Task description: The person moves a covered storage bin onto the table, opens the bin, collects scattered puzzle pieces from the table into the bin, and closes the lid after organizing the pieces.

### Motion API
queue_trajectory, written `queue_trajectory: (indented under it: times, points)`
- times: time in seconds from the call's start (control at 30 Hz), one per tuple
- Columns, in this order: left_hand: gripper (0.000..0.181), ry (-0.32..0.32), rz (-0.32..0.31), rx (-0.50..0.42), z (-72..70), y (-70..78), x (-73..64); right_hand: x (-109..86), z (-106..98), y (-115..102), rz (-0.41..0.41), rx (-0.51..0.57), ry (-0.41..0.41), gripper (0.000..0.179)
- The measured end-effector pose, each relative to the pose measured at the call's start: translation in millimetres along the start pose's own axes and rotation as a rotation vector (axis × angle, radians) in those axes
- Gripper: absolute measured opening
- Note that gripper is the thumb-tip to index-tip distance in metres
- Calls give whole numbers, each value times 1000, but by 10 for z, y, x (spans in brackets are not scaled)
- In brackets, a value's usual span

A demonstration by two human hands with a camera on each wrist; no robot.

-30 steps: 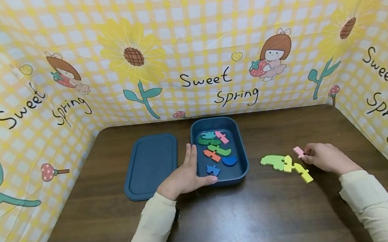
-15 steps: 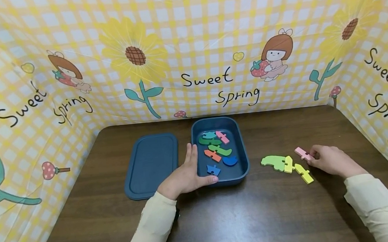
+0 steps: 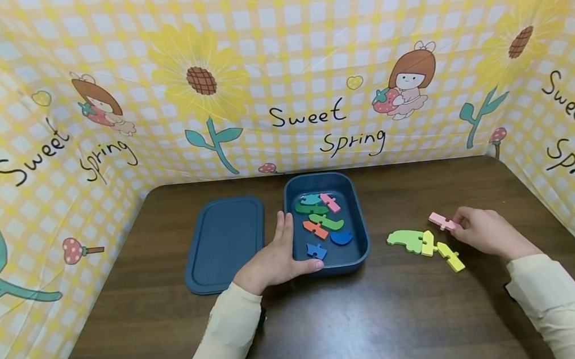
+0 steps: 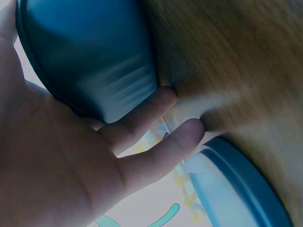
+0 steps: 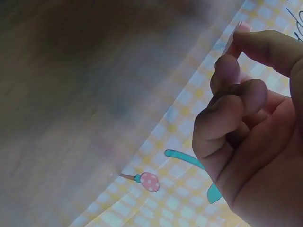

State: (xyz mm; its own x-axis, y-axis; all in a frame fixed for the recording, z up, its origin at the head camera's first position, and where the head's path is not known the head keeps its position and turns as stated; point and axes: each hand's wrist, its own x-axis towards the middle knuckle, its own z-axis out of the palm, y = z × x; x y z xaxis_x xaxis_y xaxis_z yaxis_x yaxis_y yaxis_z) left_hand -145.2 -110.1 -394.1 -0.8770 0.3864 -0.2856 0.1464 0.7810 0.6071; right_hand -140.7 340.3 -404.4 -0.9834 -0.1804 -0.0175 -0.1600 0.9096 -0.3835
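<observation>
In the head view my left hand (image 3: 269, 265) lies along the left side of a dark blue box (image 3: 321, 183), its thumb over the front rim. The left wrist view shows its fingers (image 4: 142, 118) extended beside the box wall (image 4: 94, 52). Farther right, my right hand (image 3: 489, 233) pinches a pink puzzle piece (image 3: 441, 221) between thumb and fingertips. Just left of that hand lie a light green piece (image 3: 404, 240) joined to a yellow piece (image 3: 428, 243), and another yellow piece (image 3: 450, 257) set at an angle. Whether the two yellow pieces interlock I cannot tell.
Inside the box are several loose pieces, among them a blue one (image 3: 341, 238), an orange one (image 3: 316, 229) and a second pink one (image 3: 329, 202). A dark blue lid (image 3: 226, 244) lies flat left of the box. A checked cloth (image 3: 301, 47) surrounds the table.
The pink piece in my right hand has shifted slightly, first right, then back to the left and away from me. My left hand stays on the box.
</observation>
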Motion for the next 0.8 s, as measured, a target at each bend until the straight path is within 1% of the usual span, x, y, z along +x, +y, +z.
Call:
queue_trajectory:
  times: [0.4,0.67,0.8]
  points:
    - [125,6,3,-5,-2,-11,6,63,-31,-256,-55,53,32,14]
    - [124,-7,-7,0,-7,0,-4,104,-30,-434,-77,91,17,12]
    - [125,-3,-3,-2,-8,9,1,123,-25,-496,-98,96,28,12]
